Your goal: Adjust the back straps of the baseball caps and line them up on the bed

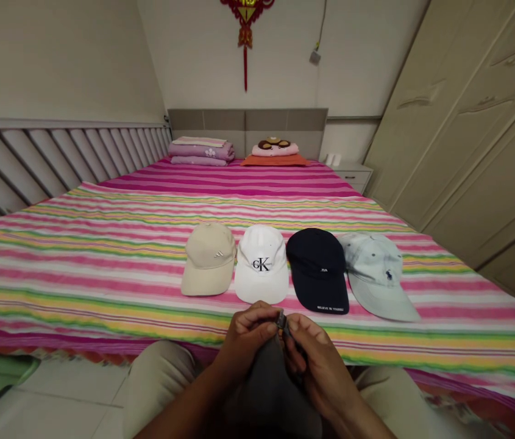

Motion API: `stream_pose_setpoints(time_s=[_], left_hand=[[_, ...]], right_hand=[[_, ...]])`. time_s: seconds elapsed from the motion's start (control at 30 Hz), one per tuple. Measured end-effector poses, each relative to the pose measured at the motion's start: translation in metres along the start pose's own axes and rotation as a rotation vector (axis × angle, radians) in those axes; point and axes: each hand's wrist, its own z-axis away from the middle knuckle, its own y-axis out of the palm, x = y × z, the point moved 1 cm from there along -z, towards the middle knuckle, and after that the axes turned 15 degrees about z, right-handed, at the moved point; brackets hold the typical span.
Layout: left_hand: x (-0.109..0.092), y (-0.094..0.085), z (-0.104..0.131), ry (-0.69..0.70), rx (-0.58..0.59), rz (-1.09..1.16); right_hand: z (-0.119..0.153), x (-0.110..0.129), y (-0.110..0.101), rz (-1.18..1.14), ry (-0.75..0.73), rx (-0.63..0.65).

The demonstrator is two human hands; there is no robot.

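Observation:
A dark grey cap (272, 384) hangs between my hands over my lap, mostly in shadow. My left hand (252, 334) is closed, thumb and fingers pinching the cap's strap near a small metal buckle (281, 319). On the other side of the buckle, my right hand (314, 353) is closed on the strap end with thumb and forefinger. Just beyond my hands, several caps lie in a row on the bed: a beige cap (209, 259), a white cap (261, 244) with black letters, a navy cap (316, 259) and a pale blue-grey cap (378, 274).
The bed (78, 268) has a striped cover. Folded purple bedding (200, 150) and an orange and pink pile (275, 157) lie by the headboard (245, 125). A railing (78, 152) runs along the left, a wardrobe (458, 134) along the right. A green stool (5, 378) stands at lower left.

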Motion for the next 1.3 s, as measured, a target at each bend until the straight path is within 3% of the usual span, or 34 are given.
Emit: stream_pose_setpoints(time_s=[0.2,0.37,0.47,0.67,0.77,0.87,1.0,1.13,1.3], left_hand=[[0.003,-0.002,0.001,0.023,-0.002,0.0],[0.0,-0.005,0.001,0.095,0.08,-0.14],[-0.002,-0.007,0.002,0.09,0.044,-0.214],[-0.004,-0.006,0.002,-0.138,-0.097,-0.07],[-0.006,-0.004,0.0,-0.226,-0.047,0.011],[-0.008,-0.002,-0.002,-0.324,0.012,0.024],[-0.012,0.0,-0.004,-0.339,0.046,-0.203],[-0.02,0.001,-0.003,-0.374,0.08,-0.283],[-0.027,-0.004,-0.003,-0.411,0.081,-0.251]], right_hand=[[-0.001,0.002,-0.002,0.01,-0.029,0.004],[-0.002,0.002,-0.004,-0.002,-0.042,0.0],[-0.002,0.003,-0.003,0.028,-0.101,-0.012],[-0.002,0.002,-0.005,0.433,-0.232,-0.152],[-0.001,0.005,-0.009,0.624,-0.272,-0.169],[0.0,0.011,-0.01,0.832,-0.419,-0.186],[0.003,0.015,-0.007,1.068,-0.567,-0.187],[0.005,0.013,-0.009,1.138,-0.554,-0.195],[0.003,0.009,-0.012,1.046,-0.45,-0.153]])
